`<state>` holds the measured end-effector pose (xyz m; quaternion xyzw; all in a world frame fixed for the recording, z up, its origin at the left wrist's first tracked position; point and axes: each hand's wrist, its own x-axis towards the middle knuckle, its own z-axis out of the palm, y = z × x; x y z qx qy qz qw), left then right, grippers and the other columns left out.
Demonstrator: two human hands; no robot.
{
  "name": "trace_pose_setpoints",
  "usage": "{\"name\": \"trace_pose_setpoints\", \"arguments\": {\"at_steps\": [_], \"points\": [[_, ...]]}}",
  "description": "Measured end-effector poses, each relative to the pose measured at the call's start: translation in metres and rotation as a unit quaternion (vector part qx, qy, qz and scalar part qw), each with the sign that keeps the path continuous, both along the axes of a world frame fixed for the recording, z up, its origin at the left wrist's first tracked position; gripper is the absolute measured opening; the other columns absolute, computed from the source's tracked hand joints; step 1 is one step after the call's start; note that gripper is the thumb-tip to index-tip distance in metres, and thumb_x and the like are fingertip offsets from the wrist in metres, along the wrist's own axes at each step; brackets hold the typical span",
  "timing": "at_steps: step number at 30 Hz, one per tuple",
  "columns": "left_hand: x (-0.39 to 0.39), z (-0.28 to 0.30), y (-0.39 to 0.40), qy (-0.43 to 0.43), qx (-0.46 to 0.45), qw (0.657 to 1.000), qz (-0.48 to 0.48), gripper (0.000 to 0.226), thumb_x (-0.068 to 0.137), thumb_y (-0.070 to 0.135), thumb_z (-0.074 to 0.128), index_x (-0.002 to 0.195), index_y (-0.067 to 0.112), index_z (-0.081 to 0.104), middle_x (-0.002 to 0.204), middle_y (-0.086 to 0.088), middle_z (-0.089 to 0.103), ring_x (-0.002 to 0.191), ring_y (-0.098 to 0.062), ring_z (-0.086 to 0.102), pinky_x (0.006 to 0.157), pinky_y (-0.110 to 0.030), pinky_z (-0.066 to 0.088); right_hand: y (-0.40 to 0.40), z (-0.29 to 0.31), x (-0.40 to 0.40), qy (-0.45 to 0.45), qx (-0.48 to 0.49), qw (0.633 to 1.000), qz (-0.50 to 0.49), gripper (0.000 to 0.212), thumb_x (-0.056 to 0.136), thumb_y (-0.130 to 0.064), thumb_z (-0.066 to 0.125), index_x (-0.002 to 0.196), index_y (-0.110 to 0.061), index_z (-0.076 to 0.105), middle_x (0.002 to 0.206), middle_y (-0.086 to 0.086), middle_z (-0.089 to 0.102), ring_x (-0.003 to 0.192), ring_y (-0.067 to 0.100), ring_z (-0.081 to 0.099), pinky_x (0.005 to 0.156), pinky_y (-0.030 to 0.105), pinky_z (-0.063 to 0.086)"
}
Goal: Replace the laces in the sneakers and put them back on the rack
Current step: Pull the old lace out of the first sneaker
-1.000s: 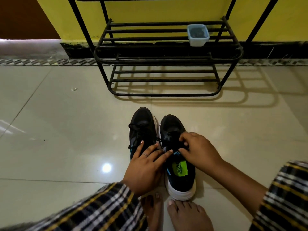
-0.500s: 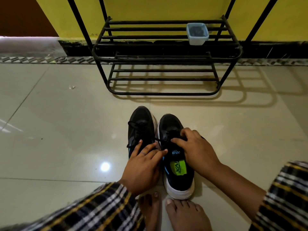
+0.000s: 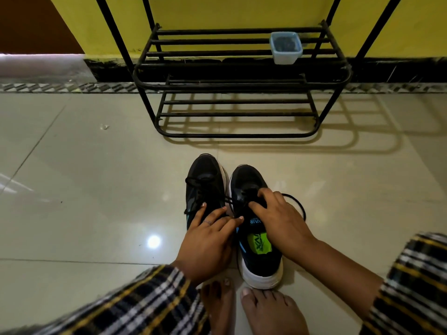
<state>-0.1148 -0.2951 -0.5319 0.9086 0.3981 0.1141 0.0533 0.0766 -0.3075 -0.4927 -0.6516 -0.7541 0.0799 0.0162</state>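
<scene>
Head view: early stage, both sneakers [image 3: 231, 211] laced, off rack [image 3: 242, 68]; right hand [image 3: 278, 218] pinching right shoe's lace [image 3: 296, 204], left hand [image 3: 208, 240] fingers spread, steadying.

Right hand [image 3: 278, 218] pinches lace [image 3: 296, 204] on right sneaker [image 3: 256, 238] (left hand [image 3: 208, 240] steadies).

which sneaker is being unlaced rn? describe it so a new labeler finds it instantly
Start at the black metal shoe rack against the yellow wall; two black sneakers stand side by side on the tile floor in front of it. It is the right-hand sneaker, under the right hand. Unlike the left-hand sneaker, it shows a bright green insole label and a lace loop hanging off its side.
</scene>
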Motion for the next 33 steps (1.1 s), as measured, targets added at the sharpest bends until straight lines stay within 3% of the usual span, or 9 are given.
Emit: {"name": "trace_pose_setpoints", "arguments": {"at_steps": [3, 8, 12, 15, 20, 27, 30, 33], "points": [[0.000, 0.000, 0.000, 0.000, 0.000, 1.000, -0.001, 0.041, 0.085, 0.033, 0.044, 0.122, 0.026, 0.059, 0.109, 0.009, 0.068, 0.119, -0.019, 0.056, 0.109, -0.047, 0.025, 0.002, 0.005, -0.002, 0.001, -0.042, 0.999, -0.011, 0.037, 0.091, -0.008, 0.046, 0.127, -0.015, 0.046, 0.136, 0.008, 0.029, 0.124, 0.027, 0.032, 0.081, 0.033, 0.040], [0.000, 0.001, 0.000, -0.004, 0.001, 1.000, -0.002, 0.041, 0.084, 0.033, 0.044, 0.121, 0.026, 0.059, 0.108, 0.008, 0.069, 0.118, -0.019, 0.057, 0.108, -0.047, 0.025, 0.001, 0.006, -0.004, 0.022, -0.051, 0.998, 0.006, 0.030, 0.084, 0.001, 0.049, 0.112, -0.010, 0.051, 0.125, 0.009, 0.035, 0.116, 0.029, 0.036, 0.067, 0.032, 0.035], [0.000, 0.002, 0.000, -0.001, -0.001, 1.000, 0.003, 0.040, 0.085, 0.032, 0.045, 0.121, 0.026, 0.060, 0.109, 0.009, 0.069, 0.119, -0.018, 0.056, 0.110, -0.047, 0.026, -0.001, 0.005, -0.003, 0.041, -0.031, 0.998, -0.023, 0.051, 0.086, 0.001, 0.046, 0.134, -0.014, 0.037, 0.128, 0.007, 0.032, 0.116, 0.025, 0.037, 0.073, 0.029, 0.044], [0.000, 0.002, 0.000, 0.001, -0.003, 1.000, 0.001, 0.040, 0.085, 0.031, 0.045, 0.122, 0.026, 0.059, 0.109, 0.009, 0.068, 0.119, -0.018, 0.056, 0.109, -0.047, 0.024, -0.001, 0.003, -0.005, 0.012, -0.019, 1.000, -0.022, 0.050, 0.091, -0.008, 0.049, 0.138, -0.016, 0.037, 0.132, 0.010, 0.033, 0.120, 0.028, 0.037, 0.073, 0.031, 0.041], [0.000, 0.003, -0.001, 0.003, -0.005, 1.000, 0.005, 0.040, 0.085, 0.033, 0.043, 0.122, 0.027, 0.059, 0.109, 0.010, 0.068, 0.119, -0.017, 0.056, 0.110, -0.048, 0.031, -0.001, 0.008, -0.005, 0.011, -0.029, 0.999, -0.011, 0.043, 0.088, -0.006, 0.048, 0.129, -0.018, 0.045, 0.134, 0.008, 0.031, 0.122, 0.028, 0.033, 0.080, 0.033, 0.039], [-0.001, 0.001, -0.001, 0.000, -0.004, 1.000, 0.002, 0.039, 0.086, 0.033, 0.044, 0.123, 0.028, 0.058, 0.109, 0.010, 0.068, 0.119, -0.018, 0.056, 0.110, -0.047, 0.025, 0.003, 0.006, -0.003, 0.009, -0.012, 1.000, -0.003, 0.033, 0.082, -0.004, 0.054, 0.111, -0.018, 0.052, 0.120, 0.005, 0.036, 0.114, 0.027, 0.036, 0.071, 0.032, 0.031], [-0.001, 0.001, -0.001, 0.007, 0.001, 1.000, 0.000, 0.040, 0.085, 0.034, 0.044, 0.122, 0.028, 0.058, 0.108, 0.011, 0.068, 0.118, -0.017, 0.056, 0.110, -0.048, 0.028, 0.006, 0.000, 0.001, 0.020, -0.002, 1.000, -0.021, 0.021, 0.084, -0.018, 0.064, 0.100, -0.017, 0.051, 0.110, 0.003, 0.038, 0.103, 0.022, 0.040, 0.067, 0.031, 0.035], [-0.001, 0.002, -0.002, 0.000, 0.009, 1.000, -0.002, 0.041, 0.085, 0.034, 0.044, 0.122, 0.027, 0.059, 0.107, 0.010, 0.068, 0.117, -0.019, 0.057, 0.108, -0.048, 0.026, 0.010, -0.006, 0.006, 0.115, -0.014, 0.990, -0.078, 0.025, 0.086, -0.035, 0.063, 0.085, -0.017, 0.045, 0.099, -0.001, 0.035, 0.088, 0.015, 0.039, 0.068, 0.027, 0.036]]}}
